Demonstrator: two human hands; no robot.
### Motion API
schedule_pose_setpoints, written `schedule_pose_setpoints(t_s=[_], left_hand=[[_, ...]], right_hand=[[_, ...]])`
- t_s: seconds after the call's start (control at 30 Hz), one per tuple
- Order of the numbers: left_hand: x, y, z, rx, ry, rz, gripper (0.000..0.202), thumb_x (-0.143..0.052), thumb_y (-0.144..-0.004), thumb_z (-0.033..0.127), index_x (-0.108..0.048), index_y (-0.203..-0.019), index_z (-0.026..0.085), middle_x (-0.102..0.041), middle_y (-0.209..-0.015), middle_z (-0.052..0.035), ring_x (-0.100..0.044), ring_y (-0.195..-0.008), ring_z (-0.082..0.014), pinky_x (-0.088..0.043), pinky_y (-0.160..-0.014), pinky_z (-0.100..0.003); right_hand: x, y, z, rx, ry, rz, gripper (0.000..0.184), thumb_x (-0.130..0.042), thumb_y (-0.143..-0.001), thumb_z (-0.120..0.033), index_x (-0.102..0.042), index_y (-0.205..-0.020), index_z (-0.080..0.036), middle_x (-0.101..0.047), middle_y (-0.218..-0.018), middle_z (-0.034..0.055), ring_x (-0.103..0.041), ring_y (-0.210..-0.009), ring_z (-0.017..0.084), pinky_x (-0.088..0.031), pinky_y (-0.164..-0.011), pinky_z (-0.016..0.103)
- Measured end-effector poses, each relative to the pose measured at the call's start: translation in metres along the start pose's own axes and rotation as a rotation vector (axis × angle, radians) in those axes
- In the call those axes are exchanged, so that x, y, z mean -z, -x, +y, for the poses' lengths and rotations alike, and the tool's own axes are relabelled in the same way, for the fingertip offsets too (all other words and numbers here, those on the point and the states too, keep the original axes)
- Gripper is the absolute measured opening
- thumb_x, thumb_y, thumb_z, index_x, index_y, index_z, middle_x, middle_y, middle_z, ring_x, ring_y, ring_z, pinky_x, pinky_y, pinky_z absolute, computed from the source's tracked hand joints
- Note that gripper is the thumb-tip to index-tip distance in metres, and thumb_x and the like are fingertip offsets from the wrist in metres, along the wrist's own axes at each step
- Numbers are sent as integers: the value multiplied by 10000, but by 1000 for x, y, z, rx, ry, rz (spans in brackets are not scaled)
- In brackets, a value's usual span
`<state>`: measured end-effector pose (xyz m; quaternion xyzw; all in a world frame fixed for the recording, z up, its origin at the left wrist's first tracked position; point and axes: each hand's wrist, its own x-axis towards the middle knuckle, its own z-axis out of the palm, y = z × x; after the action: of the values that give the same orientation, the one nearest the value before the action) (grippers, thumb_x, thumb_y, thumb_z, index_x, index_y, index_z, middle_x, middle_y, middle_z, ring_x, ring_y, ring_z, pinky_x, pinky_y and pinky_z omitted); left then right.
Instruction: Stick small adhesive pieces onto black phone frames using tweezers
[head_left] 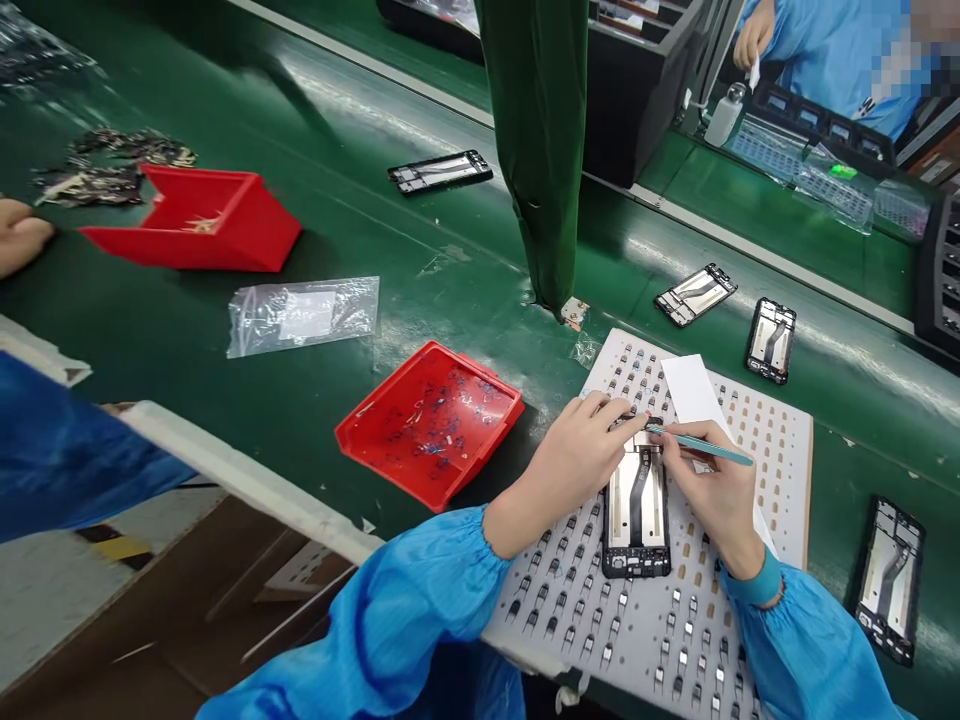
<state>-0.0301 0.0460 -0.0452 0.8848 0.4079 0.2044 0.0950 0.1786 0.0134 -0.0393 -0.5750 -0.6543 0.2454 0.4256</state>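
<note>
A phone frame (624, 510) with a black flex cable down its middle lies on a pale tray (780, 470) holding rows of small metal parts. My left hand (581, 455) rests at the frame's upper left, its fingers pressed on the top edge; whether they pinch a small part there is hidden. Teal tweezers (712, 448) are held in my right hand (709, 490), their tip at the top of the frame. Under my right hand, a white paper strip (691, 388) lies across the tray.
Left of the tray are a red bin (480, 400) of tiny parts, a clear plastic bag (330, 310) and another red bin (255, 225). Several more phone frames (891, 575) lie around the green bench. A green-wrapped post (544, 150) rises behind the tray. Co-workers' hands (754, 35) show at the edges.
</note>
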Motion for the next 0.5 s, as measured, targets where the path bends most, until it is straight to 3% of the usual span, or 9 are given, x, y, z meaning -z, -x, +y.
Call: schedule_pose_setpoints(t_s=[0.37,0.5], left_hand=[[3,-2,-7,20,144,-2,386,-524,-1059,113,-671,-1403,209,-696,-1270,-93,-601,-1192,-260,-568,-977,-420],[10,-3,10,129,129,-11,337,-495,-1074,145,-680,-1349,208,-685,-1264,-92,-626,-1169,-258,-571,-966,-422]], right_hand=[[-1,-4,-5,23,27,-6,60,-710,-998,-286,-754,-959,-269,-855,-914,26,-853,-838,245,-726,-754,365],[7,-4,-10,29,-9,37,58,-718,-991,-292,-747,-950,-262,-851,-897,25,-856,-836,252,-727,-763,376]])
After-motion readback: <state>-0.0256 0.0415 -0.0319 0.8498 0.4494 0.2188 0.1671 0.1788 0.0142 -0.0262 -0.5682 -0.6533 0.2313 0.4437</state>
